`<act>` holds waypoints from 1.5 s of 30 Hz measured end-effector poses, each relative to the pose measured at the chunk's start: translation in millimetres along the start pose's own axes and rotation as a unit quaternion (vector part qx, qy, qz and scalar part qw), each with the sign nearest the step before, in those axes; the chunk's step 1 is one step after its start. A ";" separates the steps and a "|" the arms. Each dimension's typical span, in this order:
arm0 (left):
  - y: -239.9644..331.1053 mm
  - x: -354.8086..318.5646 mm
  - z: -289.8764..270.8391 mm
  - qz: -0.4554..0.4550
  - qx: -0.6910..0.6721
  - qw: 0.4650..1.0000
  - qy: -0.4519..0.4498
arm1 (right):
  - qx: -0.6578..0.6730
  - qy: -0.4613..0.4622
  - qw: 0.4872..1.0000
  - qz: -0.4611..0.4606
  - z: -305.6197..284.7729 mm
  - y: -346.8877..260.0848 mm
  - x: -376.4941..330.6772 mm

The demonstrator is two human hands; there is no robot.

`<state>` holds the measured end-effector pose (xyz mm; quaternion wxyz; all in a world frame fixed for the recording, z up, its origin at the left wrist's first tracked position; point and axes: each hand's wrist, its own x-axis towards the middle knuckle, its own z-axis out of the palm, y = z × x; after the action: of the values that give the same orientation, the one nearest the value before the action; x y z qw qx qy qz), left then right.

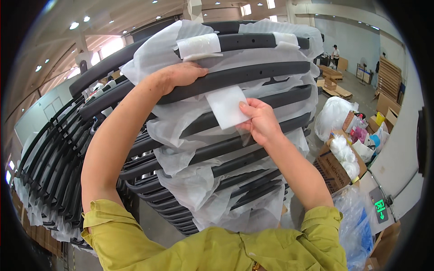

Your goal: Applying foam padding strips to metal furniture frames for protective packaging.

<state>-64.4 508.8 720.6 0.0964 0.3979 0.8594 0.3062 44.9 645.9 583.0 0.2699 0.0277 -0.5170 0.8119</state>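
Note:
A tall stack of black curved metal bars stands before me, with thin white foam sheeting (181,135) between the layers. My left hand (184,73) lies on one black bar (239,76) near the top, its fingers curled over the upper edge and partly out of sight. Between thumb and fingers, my right hand (261,118) pinches a small square of white foam sheet (224,107), just below that bar. On the bar above, a white foam wrap (199,45) sits at the left and another foam wrap (285,39) at the right.
A second stack of black curved bars (54,167) stands at the left. To the right are a cardboard box (332,169), a large white plastic bag (335,116), clear plastic film (350,221) and a lit green sign (379,206). Far back stands a person (335,55).

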 end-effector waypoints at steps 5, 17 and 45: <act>-18.0 10.8 5.0 0.127 -0.010 0.992 0.026 | -0.068 0.015 0.997 0.037 2.3 -5.4 -8.5; -22.8 11.3 31.8 0.197 0.100 0.926 0.307 | -0.123 -0.050 0.991 0.015 26.4 -10.2 -2.9; -35.5 -11.9 37.2 0.460 0.350 0.731 0.362 | -0.068 -0.117 0.991 -0.012 23.3 4.0 -4.7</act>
<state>-63.5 499.1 668.8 -0.5207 0.6090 0.5878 0.1114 41.6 622.8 589.0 0.2188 0.1100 -0.5983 0.7629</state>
